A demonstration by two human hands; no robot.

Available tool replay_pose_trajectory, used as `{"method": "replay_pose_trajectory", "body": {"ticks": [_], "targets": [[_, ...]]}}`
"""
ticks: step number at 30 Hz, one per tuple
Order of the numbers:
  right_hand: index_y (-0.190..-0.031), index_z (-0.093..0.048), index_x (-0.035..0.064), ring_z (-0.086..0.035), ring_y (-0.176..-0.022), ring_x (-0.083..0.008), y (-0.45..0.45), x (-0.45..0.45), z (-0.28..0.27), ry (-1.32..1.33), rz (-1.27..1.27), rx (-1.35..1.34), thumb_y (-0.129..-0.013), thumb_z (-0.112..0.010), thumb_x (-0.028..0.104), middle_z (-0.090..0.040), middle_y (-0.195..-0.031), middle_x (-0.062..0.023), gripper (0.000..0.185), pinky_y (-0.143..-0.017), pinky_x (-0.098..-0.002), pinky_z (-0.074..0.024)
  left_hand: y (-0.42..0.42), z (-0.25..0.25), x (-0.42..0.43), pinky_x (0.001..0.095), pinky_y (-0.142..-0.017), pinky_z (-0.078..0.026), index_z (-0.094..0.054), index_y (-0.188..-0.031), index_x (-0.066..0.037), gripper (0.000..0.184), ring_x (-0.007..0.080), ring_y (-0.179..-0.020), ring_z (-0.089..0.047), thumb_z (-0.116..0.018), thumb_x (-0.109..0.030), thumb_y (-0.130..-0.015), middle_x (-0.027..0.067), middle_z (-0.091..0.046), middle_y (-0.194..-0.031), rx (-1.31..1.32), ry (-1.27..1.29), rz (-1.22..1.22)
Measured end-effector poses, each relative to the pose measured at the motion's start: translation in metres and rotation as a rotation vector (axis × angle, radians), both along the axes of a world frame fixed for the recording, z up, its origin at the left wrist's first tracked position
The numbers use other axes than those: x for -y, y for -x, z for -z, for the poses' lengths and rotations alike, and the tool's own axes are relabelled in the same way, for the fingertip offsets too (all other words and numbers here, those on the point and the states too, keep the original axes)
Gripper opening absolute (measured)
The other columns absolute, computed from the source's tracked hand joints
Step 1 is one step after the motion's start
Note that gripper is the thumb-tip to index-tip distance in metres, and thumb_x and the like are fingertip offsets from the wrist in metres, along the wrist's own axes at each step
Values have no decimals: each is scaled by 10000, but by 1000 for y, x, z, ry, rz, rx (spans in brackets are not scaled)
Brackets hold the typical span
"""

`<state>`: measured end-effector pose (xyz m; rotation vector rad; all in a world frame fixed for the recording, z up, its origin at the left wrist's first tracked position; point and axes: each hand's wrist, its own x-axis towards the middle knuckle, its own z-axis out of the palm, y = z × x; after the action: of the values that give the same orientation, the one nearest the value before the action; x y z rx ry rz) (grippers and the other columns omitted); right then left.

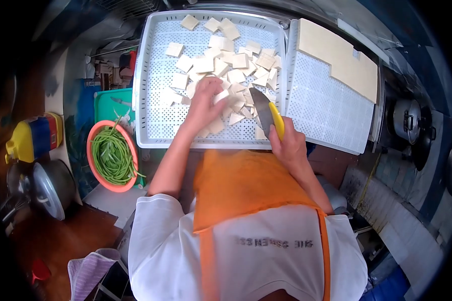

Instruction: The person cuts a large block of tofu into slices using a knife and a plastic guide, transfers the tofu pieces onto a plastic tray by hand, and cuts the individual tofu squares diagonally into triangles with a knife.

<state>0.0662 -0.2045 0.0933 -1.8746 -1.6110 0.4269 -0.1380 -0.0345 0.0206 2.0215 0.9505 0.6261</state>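
Many pale tofu-like pieces [203, 64] lie loosely piled in a white perforated tray [155, 115]. My left hand [206, 98] is over the pile, its fingers closed around one pale piece [221, 96]. To its right, my right hand [290, 143] grips the yellow handle of a knife [262, 108]. The wide blade points up and left above the tray's right part, beside the pile. A second perforated tray [311, 105] on the right holds a large pale slab [336, 57] with a stepped edge.
At the left, green beans [113, 155] fill an orange bowl [92, 168] beside a green board [103, 103]. Farther left are a yellow jug [22, 143] and a metal pot [55, 185]. A lidded pot [406, 120] stands at the far right.
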Motion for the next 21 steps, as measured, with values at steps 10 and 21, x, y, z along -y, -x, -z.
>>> {"method": "replay_pose_trajectory", "body": {"ticks": [10,21], "targets": [[-1079,-527,2,-598,-515,-363,19,-8,-12,5,-78,74,-855,-652,90,-603,-674,-185,271,-451,-434,-481,-48,-1,49,235,-780,-531,-494,-1316,-19,398,122,-1001,-640,-505,47,-923,94,-653,-1218,636,1186,-364],[-1034,-494,5,-596,-536,-401,23,-7,-11,105,-70,71,-882,-624,100,-599,-653,-214,222,-476,-468,-475,-59,2,60,195,-745,-479,-492,-1306,-24,413,80,-963,-616,-513,34,-897,50,-650,-1221,721,1170,-362]]}}
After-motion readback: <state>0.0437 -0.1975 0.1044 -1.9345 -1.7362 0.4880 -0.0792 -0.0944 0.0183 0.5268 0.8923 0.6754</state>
